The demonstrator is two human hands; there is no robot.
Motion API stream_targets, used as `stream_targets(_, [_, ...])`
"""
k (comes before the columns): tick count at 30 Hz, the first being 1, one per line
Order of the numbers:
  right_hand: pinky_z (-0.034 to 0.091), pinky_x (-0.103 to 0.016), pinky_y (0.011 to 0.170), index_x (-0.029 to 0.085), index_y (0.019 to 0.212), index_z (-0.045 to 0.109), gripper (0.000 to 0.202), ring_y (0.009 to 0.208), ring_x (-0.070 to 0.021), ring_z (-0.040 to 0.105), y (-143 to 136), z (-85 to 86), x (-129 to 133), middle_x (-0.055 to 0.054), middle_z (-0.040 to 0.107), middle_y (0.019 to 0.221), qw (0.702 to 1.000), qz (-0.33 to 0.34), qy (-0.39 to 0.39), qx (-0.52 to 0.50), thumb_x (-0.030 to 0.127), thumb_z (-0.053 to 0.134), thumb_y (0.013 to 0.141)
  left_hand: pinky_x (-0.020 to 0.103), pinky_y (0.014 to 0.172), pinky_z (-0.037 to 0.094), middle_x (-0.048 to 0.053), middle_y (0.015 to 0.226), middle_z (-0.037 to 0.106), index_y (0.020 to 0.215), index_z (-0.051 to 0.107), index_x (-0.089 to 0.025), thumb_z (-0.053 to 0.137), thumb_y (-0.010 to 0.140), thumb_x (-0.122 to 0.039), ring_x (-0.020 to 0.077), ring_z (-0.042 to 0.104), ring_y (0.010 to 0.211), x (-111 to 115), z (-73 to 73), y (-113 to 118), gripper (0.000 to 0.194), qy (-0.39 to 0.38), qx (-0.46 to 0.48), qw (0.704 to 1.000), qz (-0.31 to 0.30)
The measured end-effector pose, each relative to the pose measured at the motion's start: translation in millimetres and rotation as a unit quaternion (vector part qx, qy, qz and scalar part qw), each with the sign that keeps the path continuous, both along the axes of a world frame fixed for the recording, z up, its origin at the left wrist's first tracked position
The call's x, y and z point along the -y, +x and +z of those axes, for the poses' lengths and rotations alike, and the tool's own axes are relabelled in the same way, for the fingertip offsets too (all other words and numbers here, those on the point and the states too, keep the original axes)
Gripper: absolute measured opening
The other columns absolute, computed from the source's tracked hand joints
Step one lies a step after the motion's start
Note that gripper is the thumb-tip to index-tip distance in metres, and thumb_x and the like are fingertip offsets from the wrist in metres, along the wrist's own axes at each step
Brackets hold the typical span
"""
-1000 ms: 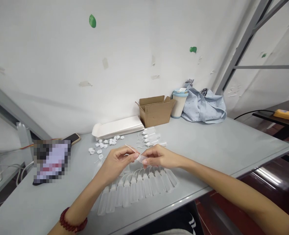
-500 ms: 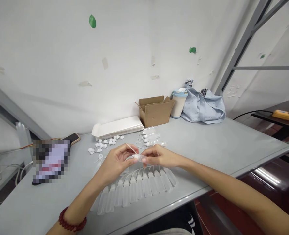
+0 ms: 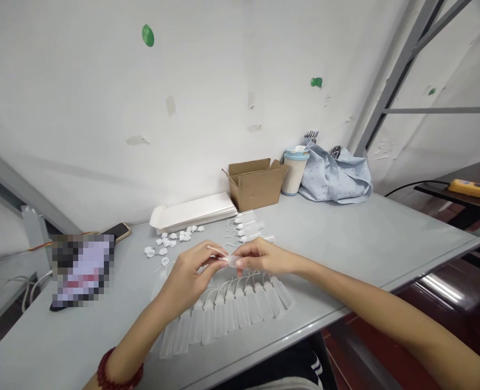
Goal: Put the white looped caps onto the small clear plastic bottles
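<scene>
Centre of frame | left hand (image 3: pixel 201 273): grip closed on small bottle's (image 3: pixel 232 261) white top | right hand (image 3: pixel 262 257): grip closed on its body

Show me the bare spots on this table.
Bare table lies between the bag and the right forearm, and at front left, between the blurred item and left forearm. It is crowded between the forearms, with bottles, and behind the left hand, with caps.

Over a dozen clear tubes (image 3: pixel 208 325), one box (image 3: pixel 260 189), one cup (image 3: pixel 293 176), one bag (image 3: pixel 331 179) (bunched white caps (image 3: pixel 169 243), count unclear).
</scene>
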State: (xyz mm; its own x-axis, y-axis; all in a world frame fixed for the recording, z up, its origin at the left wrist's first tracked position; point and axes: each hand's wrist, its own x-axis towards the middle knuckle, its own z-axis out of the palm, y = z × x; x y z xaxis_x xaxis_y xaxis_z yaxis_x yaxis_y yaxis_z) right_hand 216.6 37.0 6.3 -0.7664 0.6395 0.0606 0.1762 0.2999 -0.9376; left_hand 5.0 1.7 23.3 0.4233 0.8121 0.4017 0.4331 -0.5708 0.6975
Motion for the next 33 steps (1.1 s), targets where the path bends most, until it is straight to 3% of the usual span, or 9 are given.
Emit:
stream_targets(3, [0.024, -0.02, 0.047, 0.009, 0.085, 0.066, 0.032, 0.05, -0.006, 0.031, 1, 3.9, 0, 0.004, 0.044, 0.057, 0.999, 0.01, -0.038, -0.017, 0.037, 0.051, 0.088, 0.025, 0.07, 0.048, 0.004, 0.086, 0.064, 0.085, 0.064, -0.018, 0.055, 0.085, -0.022, 0.0149, 0.06, 0.079, 1, 1.3, 1, 0.01, 0.005, 0.019, 1.0, -0.008])
stream_targets(6, [0.025, -0.02, 0.047, 0.01, 0.083, 0.066, 0.031, 0.049, -0.0059, 0.031, 0, 6.5, 1, 0.004, 0.045, 0.058, 1.0, -0.001, -0.017, -0.009, 0.035, 0.049, 0.09, 0.025, 0.071, 0.05, 0.004, 0.091, 0.065, 0.086, 0.064, -0.018, 0.056, 0.084, -0.028, 0.0161, 0.06, 0.084, 2, 4.1, 2, 0.013, -0.058, 0.017, 0.998, 0.02])
stream_targets(11, [0.033, -0.021, 0.052, 0.011, 0.09, 0.066, 0.025, 0.053, -0.0079, 0.04, -4, 1.5, 2, 0.001, 0.055, 0.065, 0.982, -0.046, 0.178, 0.041, 0.03, 0.05, 0.091, 0.023, 0.057, 0.048, 0.003, 0.087, 0.065, 0.085, 0.065, -0.019, 0.05, 0.086, -0.04, 0.0155, 0.06, 0.073, 1, 2.8, 3, 0.026, -0.177, -0.044, 0.982, 0.045])
stream_targets(17, [0.041, -0.025, 0.06, 0.01, 0.106, 0.057, 0.032, 0.066, -0.0141, 0.052, -7, -16.1, 0, -0.008, 0.061, 0.079, 0.898, -0.097, 0.428, 0.007, 0.038, 0.049, 0.091, 0.022, 0.049, 0.044, -0.002, 0.065, 0.056, 0.065, 0.058, -0.016, 0.046, 0.086, -0.045, 0.0101, 0.052, 0.049, 0, 3.6, 3, 0.037, -0.218, -0.017, 0.973, 0.068])
stream_targets(19, [0.041, -0.025, 0.061, 0.01, 0.104, 0.057, 0.03, 0.067, -0.0148, 0.052, -7, -15.7, 1, -0.008, 0.061, 0.078, 0.881, -0.1, 0.462, -0.004, 0.035, 0.044, 0.094, 0.022, 0.051, 0.044, -0.001, 0.064, 0.057, 0.065, 0.059, -0.016, 0.047, 0.086, -0.045, 0.01, 0.052, 0.049, 1, 4.1, 3, 0.037, -0.215, -0.006, 0.975, 0.055])
stream_targets(22, [0.039, -0.024, 0.062, 0.011, 0.096, 0.06, 0.027, 0.066, -0.0129, 0.051, -7, -6.6, 5, -0.005, 0.06, 0.074, 0.912, -0.096, 0.398, -0.018, 0.031, 0.041, 0.095, 0.022, 0.055, 0.045, 0.0, 0.065, 0.06, 0.068, 0.061, -0.017, 0.048, 0.086, -0.042, 0.0117, 0.054, 0.056, 2, 3.2, 5, 0.034, -0.172, -0.001, 0.984, 0.042])
stream_targets(27, [0.031, -0.021, 0.051, 0.013, 0.073, 0.058, 0.035, 0.053, -0.0078, 0.039, -6, 5.6, 8, 0.003, 0.045, 0.059, 0.985, -0.104, 0.135, -0.03, 0.039, 0.044, 0.093, 0.024, 0.06, 0.043, 0.002, 0.067, 0.063, 0.075, 0.062, -0.018, 0.05, 0.087, -0.031, 0.0139, 0.055, 0.062, 5, -4.2, 8, 0.021, 0.011, -0.047, 0.998, 0.049])
stream_targets(30, [0.025, -0.02, 0.044, 0.014, 0.065, 0.05, 0.04, 0.046, -0.0058, 0.031, -5, 4.3, 5, 0.005, 0.038, 0.055, 0.995, -0.086, 0.008, -0.056, 0.046, 0.047, 0.089, 0.025, 0.062, 0.045, 0.004, 0.074, 0.065, 0.081, 0.062, -0.017, 0.051, 0.086, -0.025, 0.0146, 0.057, 0.065, 6, -8.3, 10, 0.013, 0.104, -0.045, 0.992, 0.055])
stream_targets(33, [0.025, -0.02, 0.043, 0.013, 0.071, 0.055, 0.039, 0.044, -0.0055, 0.032, -6, 2.8, 5, 0.005, 0.041, 0.055, 0.993, -0.093, -0.027, -0.066, 0.048, 0.049, 0.087, 0.025, 0.062, 0.047, 0.003, 0.076, 0.065, 0.083, 0.061, -0.018, 0.052, 0.086, -0.027, 0.0144, 0.058, 0.066, 5, -8.0, 10, 0.013, 0.084, -0.042, 0.994, 0.06])
